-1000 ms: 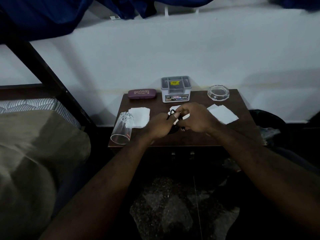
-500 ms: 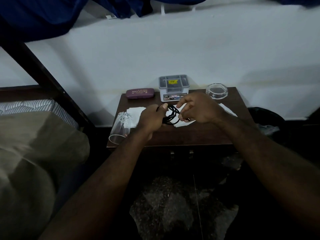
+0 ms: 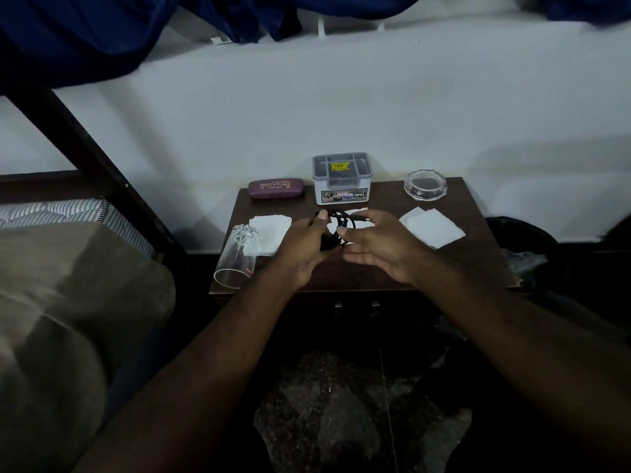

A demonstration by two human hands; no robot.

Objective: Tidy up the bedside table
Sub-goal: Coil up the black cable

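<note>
A coiled black cable [image 3: 341, 221] hangs between my hands above the middle of the brown bedside table [image 3: 471, 268]. My left hand [image 3: 304, 247] grips the coil's left side, thumb up. My right hand [image 3: 379, 242] holds the coil's right side with the fingers curled around it. A clear drinking glass [image 3: 237, 256] lies on its side at the table's left front corner. White tissues lie at the left [image 3: 269, 230], under the cable [image 3: 356, 213] and at the right [image 3: 432, 227].
At the table's back stand a maroon glasses case [image 3: 276, 188], a grey-lidded white organiser box [image 3: 341, 177] and a clear glass ashtray [image 3: 425, 185]. A bed with a beige pillow [image 3: 68, 302] is at the left. A dark bin [image 3: 522, 240] sits to the table's right.
Both hands have lifted the cable from the table and are turning it into loops. The right hand's fingers have spread wider around the coil. The view tilted slightly.
</note>
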